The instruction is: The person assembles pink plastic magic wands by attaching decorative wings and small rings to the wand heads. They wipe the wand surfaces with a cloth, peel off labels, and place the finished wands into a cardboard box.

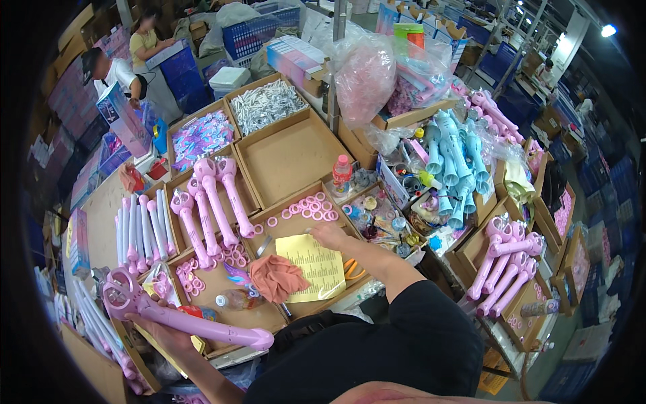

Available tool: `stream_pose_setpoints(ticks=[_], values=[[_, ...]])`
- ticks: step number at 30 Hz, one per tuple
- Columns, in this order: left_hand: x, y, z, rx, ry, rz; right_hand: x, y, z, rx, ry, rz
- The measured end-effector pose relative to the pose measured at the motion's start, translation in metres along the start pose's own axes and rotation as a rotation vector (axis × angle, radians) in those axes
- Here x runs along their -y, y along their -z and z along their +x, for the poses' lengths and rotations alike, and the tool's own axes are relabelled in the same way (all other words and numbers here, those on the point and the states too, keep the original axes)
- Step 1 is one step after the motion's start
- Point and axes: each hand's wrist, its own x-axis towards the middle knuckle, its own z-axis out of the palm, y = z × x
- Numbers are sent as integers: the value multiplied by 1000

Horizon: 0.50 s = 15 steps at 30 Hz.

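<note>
My left hand [169, 334] is wrapped from below round a long pink plastic toy wand [202, 327], whose round openwork head points up and left. My right hand [328, 236] reaches over the workbench tray, fingers drawn together at the upper edge of a yellow printed sheet [326, 266]. Anything between those fingertips is too small to make out. Just beyond them lie loose pink rings [316, 207]. A crumpled salmon cloth [277, 277] covers the sheet's left side, beside a bottle [235, 299] on its side and a shiny winged piece [241, 277]. Orange-handled scissors [353, 269] lie right of the sheet.
More pink wands [222, 195] rest in a cardboard tray at the left, near pale tubes [142, 229]. Behind are trays of silvery parts [264, 106] and colourful pieces [202, 138]. A red-capped bottle [342, 174] and a metal post [334, 87] stand beyond my right hand.
</note>
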Motion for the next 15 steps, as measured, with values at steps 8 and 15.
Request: stream_pose_setpoints(ticks=[8, 15], values=[[0, -1, 0, 18, -52, 12, 8, -2, -4, 14, -9, -17], [1, -1, 0, 27, -42, -5, 7, -1, -7, 30, 61, -15]])
